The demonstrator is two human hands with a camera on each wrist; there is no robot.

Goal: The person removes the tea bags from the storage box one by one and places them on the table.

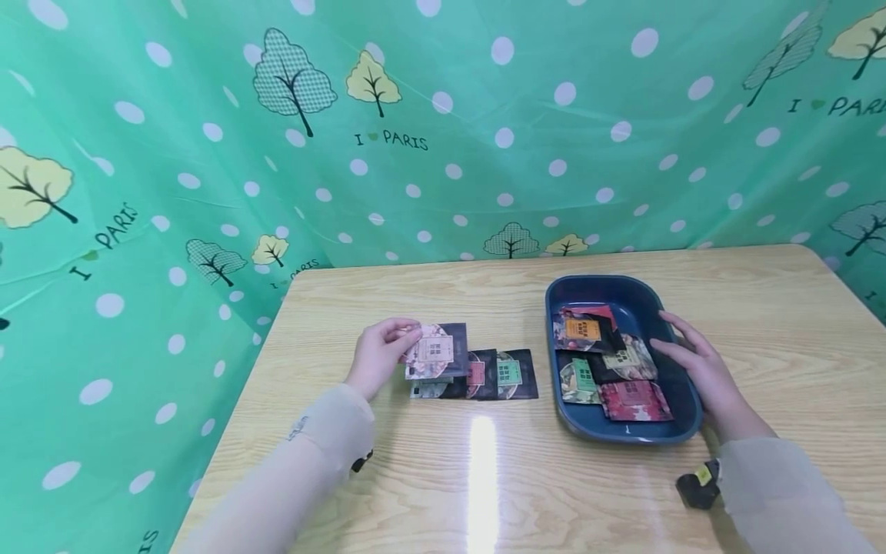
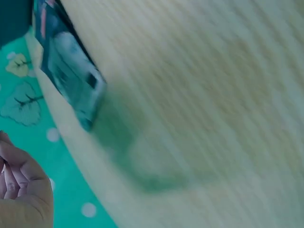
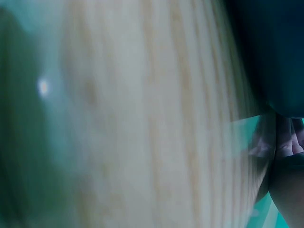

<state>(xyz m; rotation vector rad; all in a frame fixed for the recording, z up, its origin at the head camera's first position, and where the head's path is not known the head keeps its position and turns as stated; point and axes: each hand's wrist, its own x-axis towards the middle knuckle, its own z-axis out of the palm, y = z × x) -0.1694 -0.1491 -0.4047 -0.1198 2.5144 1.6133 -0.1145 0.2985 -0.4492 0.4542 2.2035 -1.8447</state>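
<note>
My left hand [image 1: 377,354] pinches the left edge of a flat sachet with a pink label [image 1: 438,349]. This sachet overlaps the left end of a row of sachets on the table and hides part of them. In that row are a sachet with a red label [image 1: 477,375] and, at the right end, one with a green label [image 1: 515,374]. My right hand [image 1: 709,377] grips the right wall of a dark blue plastic tub [image 1: 626,435], thumb over the rim. Several sachets lie inside, including an orange-labelled one [image 1: 584,329] and a red one [image 1: 637,401].
The wooden table [image 1: 415,477] carries the row and the tub, with the tub to the right of the row. A green dotted curtain [image 1: 443,177] hangs along the back and left. Black wrist-camera parts [image 1: 699,486] sit at my right wrist.
</note>
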